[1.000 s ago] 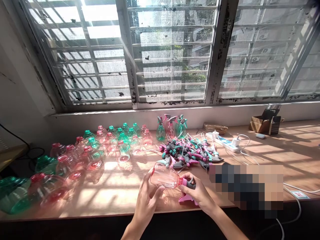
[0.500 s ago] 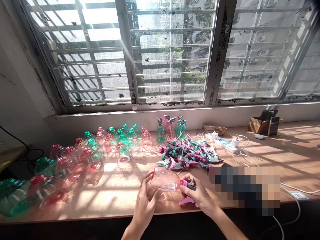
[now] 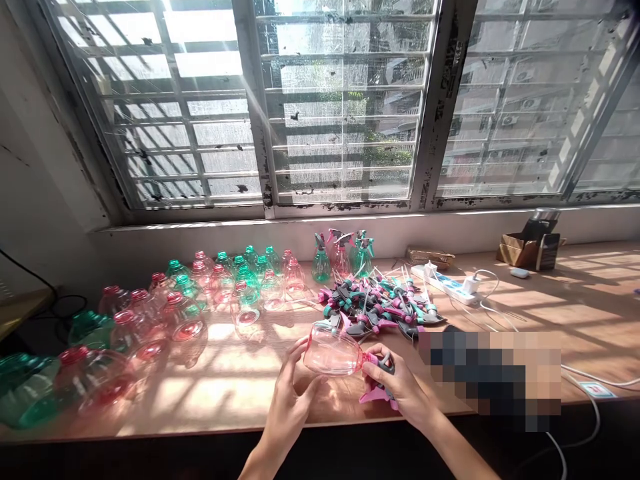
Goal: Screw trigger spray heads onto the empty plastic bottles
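Observation:
A clear pink spray bottle (image 3: 333,351) lies sideways above the wooden counter (image 3: 240,393), held between both hands. My left hand (image 3: 290,400) cups the bottle's body from below, fingers curled round it. My right hand (image 3: 400,390) is closed on the pink and grey trigger sprayer head (image 3: 380,383) at the bottle's neck. Just behind lies a pile of loose pink, teal and grey trigger heads (image 3: 380,307).
Several empty pink and green bottles (image 3: 200,300) stand on the left. Three finished spray bottles (image 3: 343,257) stand by the window sill. A white power strip (image 3: 445,283) with cables and a cardboard box (image 3: 530,248) are on the right. A blurred patch (image 3: 493,377) covers part of the counter.
The bottle has been turned slightly in my hands, its base tipped a little up and toward the pile. Both hands keep their grip.

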{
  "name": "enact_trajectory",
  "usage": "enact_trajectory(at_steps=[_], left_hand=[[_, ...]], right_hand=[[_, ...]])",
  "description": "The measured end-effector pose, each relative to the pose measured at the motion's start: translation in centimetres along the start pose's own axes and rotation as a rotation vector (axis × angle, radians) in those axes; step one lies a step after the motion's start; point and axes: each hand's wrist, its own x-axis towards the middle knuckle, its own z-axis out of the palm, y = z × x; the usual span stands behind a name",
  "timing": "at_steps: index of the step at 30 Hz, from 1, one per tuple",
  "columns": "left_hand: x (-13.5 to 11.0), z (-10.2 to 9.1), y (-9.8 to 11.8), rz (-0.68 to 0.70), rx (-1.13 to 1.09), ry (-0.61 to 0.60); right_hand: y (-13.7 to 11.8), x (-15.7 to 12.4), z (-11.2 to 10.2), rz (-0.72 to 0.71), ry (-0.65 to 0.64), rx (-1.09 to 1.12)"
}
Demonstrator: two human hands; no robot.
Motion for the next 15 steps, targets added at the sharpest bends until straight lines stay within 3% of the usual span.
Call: enact_trajectory(at_steps=[6,15], left_hand=[[0.38,-0.16,0.08,-0.076,-0.034,0.023],[0.3,-0.38,-0.62,-0.027,0.026,0.021]], right_hand=[[-0.06,-0.13,0.34,-0.001,0.0,-0.139],[-0.32,-0.03,0.14,-0.003,0.022,-0.057]])
